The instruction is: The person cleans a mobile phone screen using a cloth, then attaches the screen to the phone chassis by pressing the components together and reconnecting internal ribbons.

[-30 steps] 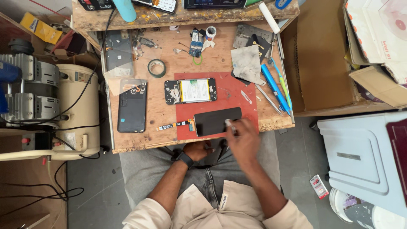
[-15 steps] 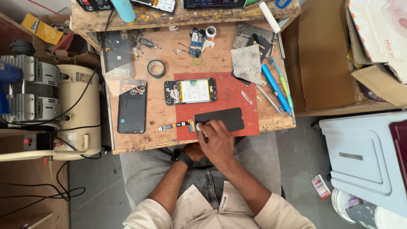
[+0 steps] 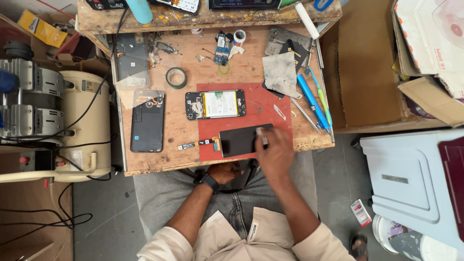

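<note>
A black phone screen [image 3: 238, 140] lies flat on the red mat [image 3: 273, 104] near the bench's front edge. My right hand [image 3: 276, 153] rests over the screen's right end, its fingers pressing a small pale pad [image 3: 261, 136] onto the glass. My left hand [image 3: 225, 172], with a dark watch on its wrist, sits curled just below the bench edge over my lap; what it grips is hidden. An opened phone with a bare battery [image 3: 215, 104] lies further back on the mat.
A black back cover [image 3: 147, 121] lies at the left, a tape roll [image 3: 176, 77] behind it. A grey cloth [image 3: 280, 72], blue tools [image 3: 311, 99] and small parts fill the right and back. A compressor [image 3: 58, 121] stands at the left, cardboard boxes at the right.
My right hand slid with the pad from the screen's right end to its left end, then back to the right end. The left hand stayed put.
</note>
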